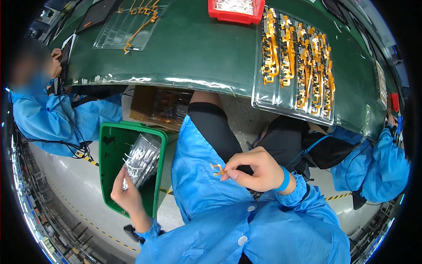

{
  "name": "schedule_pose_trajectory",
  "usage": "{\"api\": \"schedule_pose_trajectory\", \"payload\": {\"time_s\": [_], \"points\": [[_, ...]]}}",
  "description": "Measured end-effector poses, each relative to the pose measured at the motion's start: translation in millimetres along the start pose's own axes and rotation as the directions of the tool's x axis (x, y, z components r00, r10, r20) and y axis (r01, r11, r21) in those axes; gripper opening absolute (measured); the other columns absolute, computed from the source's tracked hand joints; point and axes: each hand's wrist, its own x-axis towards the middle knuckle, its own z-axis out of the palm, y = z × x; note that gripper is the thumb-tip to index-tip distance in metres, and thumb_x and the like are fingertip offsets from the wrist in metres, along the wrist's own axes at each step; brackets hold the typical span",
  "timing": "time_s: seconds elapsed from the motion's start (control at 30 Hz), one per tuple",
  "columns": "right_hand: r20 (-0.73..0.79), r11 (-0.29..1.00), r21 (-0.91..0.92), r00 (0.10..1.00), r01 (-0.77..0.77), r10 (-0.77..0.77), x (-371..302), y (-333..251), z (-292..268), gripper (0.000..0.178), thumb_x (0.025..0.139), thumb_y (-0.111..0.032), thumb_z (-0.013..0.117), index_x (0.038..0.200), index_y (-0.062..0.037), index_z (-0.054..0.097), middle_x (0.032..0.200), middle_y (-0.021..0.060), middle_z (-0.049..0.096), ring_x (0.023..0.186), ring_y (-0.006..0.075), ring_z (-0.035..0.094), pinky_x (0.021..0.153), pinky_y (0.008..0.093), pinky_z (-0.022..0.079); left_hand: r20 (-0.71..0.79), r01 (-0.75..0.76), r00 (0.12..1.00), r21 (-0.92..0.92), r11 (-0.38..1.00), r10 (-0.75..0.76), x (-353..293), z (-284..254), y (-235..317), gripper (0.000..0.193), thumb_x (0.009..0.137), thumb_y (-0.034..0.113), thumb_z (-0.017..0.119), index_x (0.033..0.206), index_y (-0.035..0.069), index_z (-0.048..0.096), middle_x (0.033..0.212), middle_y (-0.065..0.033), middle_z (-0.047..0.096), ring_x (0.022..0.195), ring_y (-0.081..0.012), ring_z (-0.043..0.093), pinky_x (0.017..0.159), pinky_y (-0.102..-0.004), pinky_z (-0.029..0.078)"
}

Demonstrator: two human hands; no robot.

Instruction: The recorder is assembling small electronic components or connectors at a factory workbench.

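My right hand (252, 169) pinches a small orange flex strip (218, 169) over my lap, in front of my blue coat. My left hand (125, 193) is stretched out to the left over a green bin (107, 176), its fingers closed on a small piece of clear film (125, 184). The bin holds a heap of clear plastic film scraps (143, 158). On the green table, a clear tray (263, 99) carries several orange flex strips (299, 61) in rows, above my right hand.
A red bin (235, 15) with clear scraps stands at the table's far edge. A second clear tray (127, 26) with a few orange strips lies far left. A cardboard box (154, 105) sits under the table. Persons in blue coats sit left (57, 119) and right (387, 163).
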Motion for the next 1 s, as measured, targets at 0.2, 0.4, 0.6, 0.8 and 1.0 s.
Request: {"api": "schedule_pose_trajectory", "payload": {"time_s": [0.2,0.4,0.6,0.8,1.0], "points": [[0.016,0.976,0.175,0.992,-0.128,0.128,6,2,1,0.01,0.09,-0.004,0.059,0.094,0.0019,0.066,0.088,0.0119,0.074,0.086,0.0191,0.072,0.08,0.0291,0.054,-0.045,0.056,0.998,0.293,0.954,-0.045,-18,-21,-54,0.022,0.091,0.002,0.057,0.111,-0.002,0.068,0.097,-0.0151,0.071,0.091,-0.0251,0.068,0.085,-0.0335,0.051],[0.071,0.977,0.179,0.992,-0.115,0.104,10,3,10,0.01,0.091,-0.004,0.059,0.095,0.0014,0.066,0.089,0.0118,0.074,0.087,0.0195,0.072,0.08,0.0292,0.054,0.739,0.643,0.673,-0.592,0.486,0.011,-39,19,104,0.023,0.098,0.012,0.056,0.112,-0.005,0.064,0.103,-0.0146,0.07,0.096,-0.0201,0.067,0.086,-0.031,0.052],[0.0,0.996,0.042,0.996,-0.085,0.085,0,-7,7,0.01,0.088,-0.006,0.062,0.094,0.0003,0.066,0.086,0.0118,0.073,0.082,0.0208,0.072,0.075,0.0295,0.054,0.7,0.553,0.674,-0.689,0.468,0.235,-29,34,141,0.017,0.094,0.004,0.061,0.104,-0.006,0.069,0.099,-0.0168,0.072,0.093,-0.0205,0.068,0.082,-0.0301,0.053],[-0.061,0.993,0.111,0.997,-0.046,0.053,-5,-3,7,0.01,0.087,-0.007,0.064,0.093,0.0011,0.066,0.081,0.0112,0.072,0.076,0.0209,0.071,0.071,0.0298,0.054,0.638,0.302,0.686,-0.687,0.66,0.35,-13,36,160,0.015,0.092,0.002,0.062,0.098,-0.009,0.07,0.096,-0.02,0.072,0.084,-0.0194,0.069,0.074,-0.0278,0.053],[-0.139,0.991,0.074,0.983,-0.115,0.124,-4,-8,8,0.01,0.087,-0.008,0.065,0.091,0.0019,0.065,0.077,0.0126,0.069,0.07,0.016,0.068,0.066,0.0286,0.052,0.528,0.067,0.752,-0.657,0.751,0.394,-16,41,174,0.014,0.091,0.0,0.059,0.096,-0.006,0.071,0.093,-0.0196,0.072,0.084,-0.0279,0.073,0.076,-0.0318,0.057]]}}
